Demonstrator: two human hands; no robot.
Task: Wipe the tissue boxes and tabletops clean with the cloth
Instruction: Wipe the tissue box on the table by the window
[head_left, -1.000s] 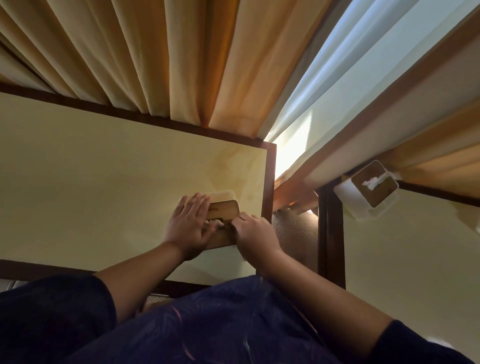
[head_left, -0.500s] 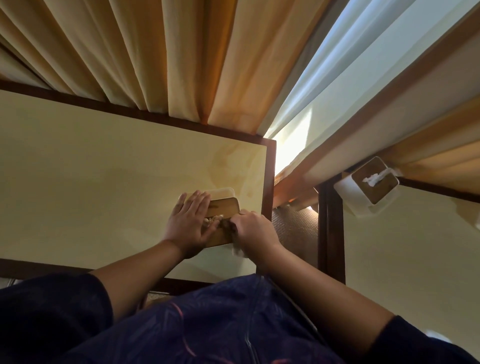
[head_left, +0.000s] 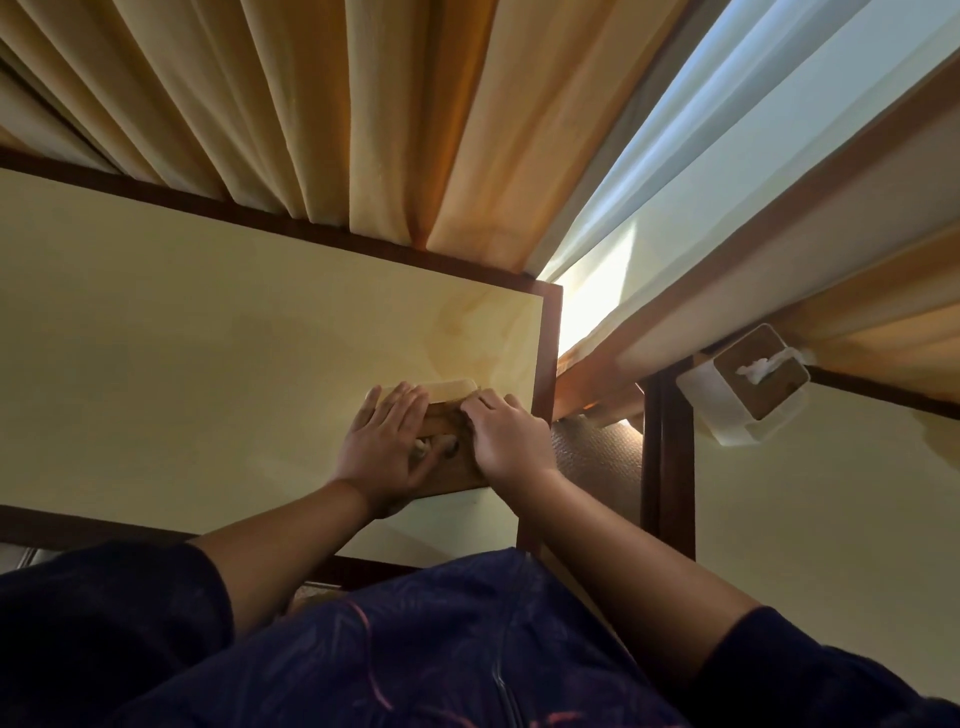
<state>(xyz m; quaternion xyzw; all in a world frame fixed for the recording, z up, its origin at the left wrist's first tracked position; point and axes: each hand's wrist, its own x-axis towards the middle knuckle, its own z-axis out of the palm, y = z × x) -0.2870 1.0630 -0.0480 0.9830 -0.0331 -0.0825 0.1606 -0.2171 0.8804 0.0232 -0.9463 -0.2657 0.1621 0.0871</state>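
At the centre of the frame, a wood-topped tissue box is seen on the cream tabletop, near its right edge, and is covered by 2 hands. The left hand is laid flat with straight fingers, while the right hand is curled over the lid; what it pinches cannot be told. A second tissue box is seen on another tabletop at right.

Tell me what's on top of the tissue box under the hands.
Both hands lie on the tissue box: left hand flat, right hand beside it. Something pale shows between them; whether tissue or cloth is unclear. The rest is covered.
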